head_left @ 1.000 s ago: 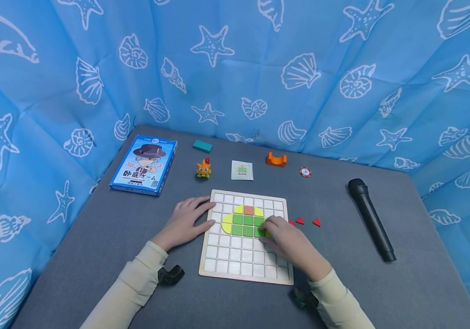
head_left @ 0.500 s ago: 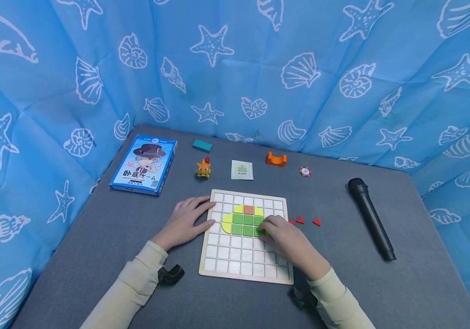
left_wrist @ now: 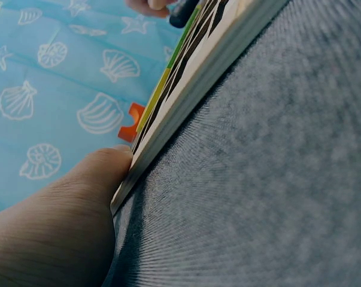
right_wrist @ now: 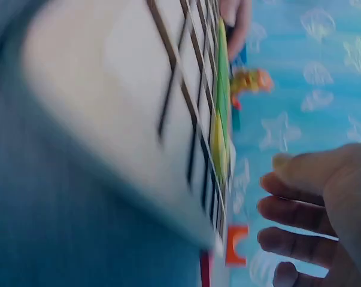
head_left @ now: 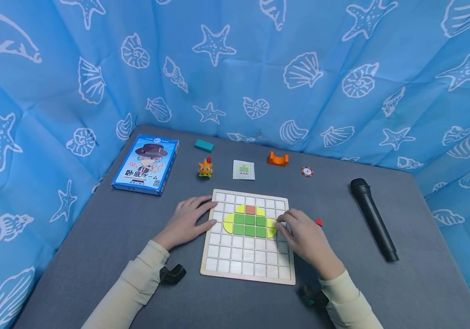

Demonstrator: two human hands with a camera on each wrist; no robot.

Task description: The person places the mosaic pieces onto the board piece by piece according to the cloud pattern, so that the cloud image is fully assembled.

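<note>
A square wooden grid board (head_left: 248,267) lies on the table between the hands. On it sit green square tiles (head_left: 249,220), one orange-red tile (head_left: 250,209) and yellow curved tiles (head_left: 228,222). My left hand (head_left: 185,223) rests at the board's left edge, thumb and fingers extended; its thumb (left_wrist: 105,170) touches the rim in the left wrist view. Above the board's right side hovers my right hand (head_left: 307,237), beside the right-hand yellow pieces. In the right wrist view its loosely bent fingers (right_wrist: 297,215) hold nothing. A red triangle (head_left: 319,222) shows beyond this hand.
Behind the board lie a pattern card (head_left: 243,170), an orange spiky toy (head_left: 205,168), a teal block (head_left: 204,145), an orange U-shaped block (head_left: 278,159) and a poker chip (head_left: 307,172). A blue game box (head_left: 146,164) stands left, a black microphone (head_left: 374,219) right.
My right hand has lifted off the right-hand yellow tiles and shifted rightward, uncovering them and covering some red triangles. The left hand stays at the board's edge.
</note>
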